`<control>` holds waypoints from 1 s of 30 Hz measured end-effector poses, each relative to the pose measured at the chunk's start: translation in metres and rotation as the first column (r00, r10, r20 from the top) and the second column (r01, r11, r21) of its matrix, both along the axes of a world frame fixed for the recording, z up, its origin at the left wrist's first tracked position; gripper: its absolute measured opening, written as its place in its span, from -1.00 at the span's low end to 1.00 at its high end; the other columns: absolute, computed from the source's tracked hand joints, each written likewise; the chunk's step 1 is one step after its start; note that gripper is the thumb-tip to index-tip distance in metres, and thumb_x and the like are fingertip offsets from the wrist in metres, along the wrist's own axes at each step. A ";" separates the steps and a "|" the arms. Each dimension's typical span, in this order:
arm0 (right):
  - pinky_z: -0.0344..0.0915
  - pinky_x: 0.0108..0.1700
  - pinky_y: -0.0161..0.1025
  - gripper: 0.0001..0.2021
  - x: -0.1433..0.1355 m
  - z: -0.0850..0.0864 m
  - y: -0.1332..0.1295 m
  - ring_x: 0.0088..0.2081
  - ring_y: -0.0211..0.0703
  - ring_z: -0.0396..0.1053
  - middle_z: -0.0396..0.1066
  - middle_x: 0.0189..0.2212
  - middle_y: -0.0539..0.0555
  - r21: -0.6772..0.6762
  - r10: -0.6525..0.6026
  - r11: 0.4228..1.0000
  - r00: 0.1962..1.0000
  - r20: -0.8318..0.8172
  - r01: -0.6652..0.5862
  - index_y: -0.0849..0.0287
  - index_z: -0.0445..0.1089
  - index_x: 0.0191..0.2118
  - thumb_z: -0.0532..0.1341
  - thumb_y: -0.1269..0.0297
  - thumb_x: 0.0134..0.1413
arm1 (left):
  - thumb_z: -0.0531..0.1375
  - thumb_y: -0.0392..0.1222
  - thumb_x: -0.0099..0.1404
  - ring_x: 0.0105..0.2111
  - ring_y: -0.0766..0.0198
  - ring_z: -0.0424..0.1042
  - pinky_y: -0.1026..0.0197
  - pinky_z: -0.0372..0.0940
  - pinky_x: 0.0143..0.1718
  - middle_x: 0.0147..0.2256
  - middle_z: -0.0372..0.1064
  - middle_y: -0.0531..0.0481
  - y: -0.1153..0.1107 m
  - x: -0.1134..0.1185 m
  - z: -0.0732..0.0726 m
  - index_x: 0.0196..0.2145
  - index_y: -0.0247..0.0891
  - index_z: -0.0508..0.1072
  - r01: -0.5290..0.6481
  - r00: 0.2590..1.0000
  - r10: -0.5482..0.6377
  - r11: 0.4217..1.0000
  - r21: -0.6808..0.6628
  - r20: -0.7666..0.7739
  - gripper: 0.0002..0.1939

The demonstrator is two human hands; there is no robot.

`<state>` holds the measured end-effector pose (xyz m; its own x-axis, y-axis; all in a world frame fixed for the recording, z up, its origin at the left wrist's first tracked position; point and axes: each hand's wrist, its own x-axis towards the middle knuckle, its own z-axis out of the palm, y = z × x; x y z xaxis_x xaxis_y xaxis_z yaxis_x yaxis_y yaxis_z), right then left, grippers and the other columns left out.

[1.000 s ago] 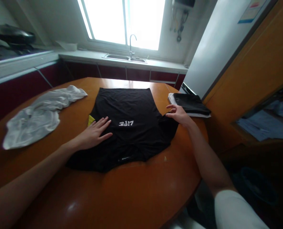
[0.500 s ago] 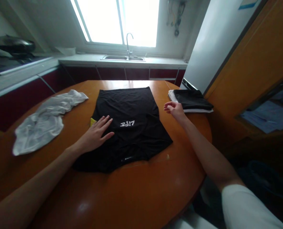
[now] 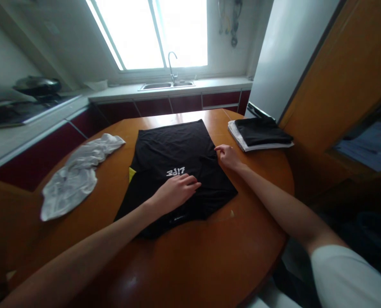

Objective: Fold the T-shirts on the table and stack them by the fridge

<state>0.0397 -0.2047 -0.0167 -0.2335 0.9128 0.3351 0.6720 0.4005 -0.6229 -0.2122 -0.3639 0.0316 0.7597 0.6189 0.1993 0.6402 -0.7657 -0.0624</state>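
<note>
A black T-shirt (image 3: pixel 177 143) lies spread on the round wooden table (image 3: pixel 190 265), its white lettering upside down from my side. A small yellow patch shows at its left edge. My left hand (image 3: pixel 177 190) is over the shirt's middle, just below the lettering, fingers loosely bent and holding nothing I can see; whether it touches the cloth is unclear. At the shirt's right edge, my right hand (image 3: pixel 228 156) has its fingers pinched together on the fabric.
A crumpled white garment (image 3: pixel 78 171) lies on the table's left side. Folded black and white clothes (image 3: pixel 262 131) are stacked at the right. Beyond the table are a counter with a sink (image 3: pixel 164 85), a stove with a pan (image 3: pixel 38 85), and a refrigerator (image 3: pixel 283 51).
My left hand has moved right, from the shirt's left side to its middle. My right hand has come left and down to the shirt's right edge and closed there. The view has shifted slightly.
</note>
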 end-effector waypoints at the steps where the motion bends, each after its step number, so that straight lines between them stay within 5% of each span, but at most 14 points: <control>1: 0.30 0.16 -0.27 -0.62 -0.001 -0.002 0.000 0.05 -0.15 0.48 0.57 -0.01 0.12 -0.004 0.021 1.000 1.000 0.010 -0.021 0.20 0.57 -0.06 0.05 0.55 0.20 | 0.07 -0.27 0.50 -0.17 0.20 0.47 0.16 0.39 -0.10 -0.12 0.47 -0.10 0.003 0.006 -0.003 0.04 -0.20 0.52 0.004 0.999 -0.003 1.000 0.025 -0.041 -0.72; 9: 0.27 0.22 -0.21 -0.62 -0.003 -0.011 0.003 0.13 -0.11 0.44 0.53 0.06 0.13 -0.017 0.083 0.997 0.993 0.086 -0.082 0.18 0.56 0.00 0.08 0.53 0.22 | 0.08 -0.33 0.47 -0.17 0.16 0.43 0.12 0.37 -0.09 -0.16 0.42 -0.12 0.007 0.006 0.005 -0.08 -0.24 0.52 -0.008 0.995 0.015 0.997 0.082 -0.096 -0.78; 16: 0.24 0.24 -0.24 -0.63 -0.003 -0.006 0.000 0.15 -0.12 0.40 0.49 0.12 0.15 0.004 0.087 0.996 0.993 0.078 -0.088 0.22 0.55 0.01 0.07 0.52 0.23 | 0.08 -0.17 0.49 -0.27 0.23 0.47 0.19 0.35 -0.14 -0.27 0.48 -0.04 0.008 -0.001 0.003 -0.12 -0.16 0.58 -0.018 1.000 0.016 0.996 -0.092 -0.022 -0.75; 22: 0.25 0.21 -0.20 -0.57 0.004 0.009 -0.007 0.13 -0.08 0.40 0.50 0.08 0.18 0.059 -0.106 0.993 0.990 0.092 0.101 0.26 0.50 0.05 0.00 0.56 0.21 | 0.11 -0.15 0.43 -0.19 0.19 0.52 0.25 0.35 -0.12 -0.18 0.55 -0.06 0.080 -0.001 -0.003 -0.13 -0.18 0.61 -0.358 0.884 0.400 0.912 -0.200 0.243 -0.73; 26: 0.19 0.25 -0.15 -0.60 -0.016 0.018 -0.047 0.20 -0.04 0.32 0.42 0.16 0.21 0.132 -0.008 0.991 0.971 0.237 -0.024 0.26 0.47 0.09 0.01 0.50 0.26 | 0.19 -0.14 0.37 -0.16 0.14 0.50 0.22 0.35 -0.06 -0.23 0.54 -0.11 0.135 0.013 -0.018 -0.18 -0.24 0.63 -0.449 0.830 0.514 0.847 -0.286 0.216 -0.77; 30: 0.22 0.20 -0.05 -0.68 -0.050 0.026 -0.101 0.21 0.11 0.26 0.38 0.15 0.34 0.098 0.135 0.974 0.876 0.463 -0.202 0.33 0.46 0.04 0.08 0.30 0.35 | 0.29 -0.21 0.25 -0.23 0.15 0.47 0.20 0.36 -0.13 -0.32 0.49 -0.09 0.157 0.028 -0.028 -0.31 -0.30 0.59 -0.438 0.781 0.560 0.806 -0.397 0.275 -0.88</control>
<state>-0.0101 -0.3062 0.0095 -0.5354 0.7979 0.2768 0.7806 0.5926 -0.1984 -0.1839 -0.2066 0.0036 0.2337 0.9625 0.1377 0.8635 -0.2706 0.4257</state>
